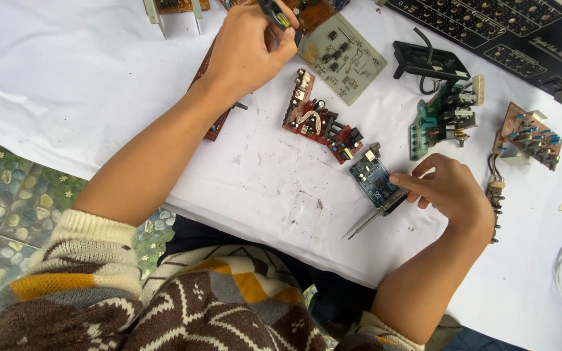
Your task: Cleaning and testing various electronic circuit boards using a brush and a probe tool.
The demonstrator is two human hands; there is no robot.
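Blue circuit board (372, 177) lies on the white-covered counter (99, 78), its long axis diagonal, right hand (450, 188) pinching a screwdriver (377, 214) against its near end; left hand (252, 49), well beyond, grips a dark tool (276, 13).

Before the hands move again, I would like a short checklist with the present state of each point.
1. Right hand grips the screwdriver: ok.
2. Screwdriver tip free of the boards, over the white cloth: ok.
3. Blue board lies flat by the right fingers: ok.
4. Left hand holds a small dark tool: ok; its kind: cannot tell.
5. Red board lies apart from both hands: ok.
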